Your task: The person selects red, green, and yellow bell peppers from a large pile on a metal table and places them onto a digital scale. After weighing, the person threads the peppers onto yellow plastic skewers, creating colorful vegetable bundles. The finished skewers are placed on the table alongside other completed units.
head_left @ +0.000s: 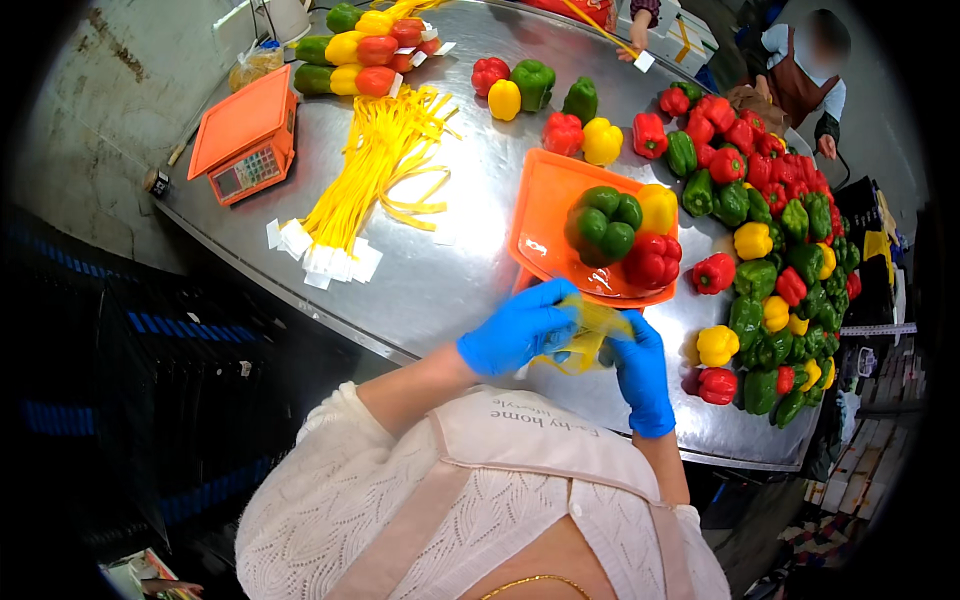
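The blue-gloved fingers (552,318) of the left hand (515,332) and those of the right hand (646,380) grip a yellow mesh bag (592,330) between them, just at the near edge of the orange tray (538,235). The tray holds green (605,230), red (652,262) and yellow bell peppers (658,209). Left of the tray lies a bundle of white-tagged yellow mesh bags (368,180); farther left of it stands an orange digital scale (240,130). Right of the tray spreads a mixed heap of bell peppers (795,215).
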Tool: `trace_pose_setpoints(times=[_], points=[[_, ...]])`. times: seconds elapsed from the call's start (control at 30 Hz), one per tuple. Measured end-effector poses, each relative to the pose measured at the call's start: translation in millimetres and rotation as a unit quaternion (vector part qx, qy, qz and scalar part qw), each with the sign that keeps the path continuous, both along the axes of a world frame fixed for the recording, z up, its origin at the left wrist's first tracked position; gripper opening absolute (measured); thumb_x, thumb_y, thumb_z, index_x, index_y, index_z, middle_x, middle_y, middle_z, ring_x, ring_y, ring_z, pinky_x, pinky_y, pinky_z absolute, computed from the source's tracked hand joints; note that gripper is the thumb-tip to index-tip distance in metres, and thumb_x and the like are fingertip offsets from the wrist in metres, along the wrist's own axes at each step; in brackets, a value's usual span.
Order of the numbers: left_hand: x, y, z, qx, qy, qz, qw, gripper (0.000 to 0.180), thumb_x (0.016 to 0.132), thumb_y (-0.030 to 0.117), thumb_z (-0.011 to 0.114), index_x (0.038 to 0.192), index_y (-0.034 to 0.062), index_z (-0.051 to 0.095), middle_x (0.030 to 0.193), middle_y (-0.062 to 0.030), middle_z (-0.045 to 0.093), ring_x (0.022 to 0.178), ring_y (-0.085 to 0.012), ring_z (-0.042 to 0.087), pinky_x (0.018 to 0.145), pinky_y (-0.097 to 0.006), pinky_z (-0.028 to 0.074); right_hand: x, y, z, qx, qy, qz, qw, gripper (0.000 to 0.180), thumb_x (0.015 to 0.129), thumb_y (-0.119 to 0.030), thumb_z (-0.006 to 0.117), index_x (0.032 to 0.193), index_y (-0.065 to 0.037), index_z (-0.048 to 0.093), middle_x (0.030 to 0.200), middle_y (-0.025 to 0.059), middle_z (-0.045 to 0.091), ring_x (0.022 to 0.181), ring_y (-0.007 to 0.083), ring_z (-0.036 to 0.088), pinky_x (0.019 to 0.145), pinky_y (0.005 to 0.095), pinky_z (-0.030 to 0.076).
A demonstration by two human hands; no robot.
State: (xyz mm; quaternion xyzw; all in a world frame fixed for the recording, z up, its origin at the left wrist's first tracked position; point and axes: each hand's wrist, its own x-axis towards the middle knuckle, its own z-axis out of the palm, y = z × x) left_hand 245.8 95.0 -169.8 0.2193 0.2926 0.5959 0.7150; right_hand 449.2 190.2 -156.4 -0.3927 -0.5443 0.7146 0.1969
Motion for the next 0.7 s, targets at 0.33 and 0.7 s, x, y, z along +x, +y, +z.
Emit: trace_pose_setpoints(times=[0.33, 0.7], points=[[-2.1, 8.3, 7.9, -0.016, 0.299, -0.008, 0.954, 0.025, 0.091, 0.015, 0.060, 0.112, 0.0014, 0.058, 0.103, -0.0073, 0.059, 0.085, -0.0133, 0.058, 0.077, -0.026, 0.048, -1.5, -3.1, 23.3, -0.266, 0.205, -0.096, 0.937, 0.033, 0.090, -0.010, 0.059, 0.121, -0.006, 0.053, 0.090, 0.0023, 0.059, 0.071, 0.0106, 0.056, 0.059, 0.0262, 0.044], [4.0, 3.2, 18.8, 0.022, 0.281, -0.065, 0.957, 0.027, 0.092, 0.017, 0.061, 0.115, 0.0030, 0.057, 0.102, -0.0074, 0.059, 0.087, -0.0138, 0.059, 0.077, -0.028, 0.049, 4.1, 11.0, 5.7, -0.143, 0.231, -0.065, 0.960, 0.027, 0.093, -0.012, 0.054, 0.118, -0.003, 0.055, 0.107, 0.0072, 0.064, 0.098, 0.0182, 0.063, 0.087, 0.0294, 0.049]])
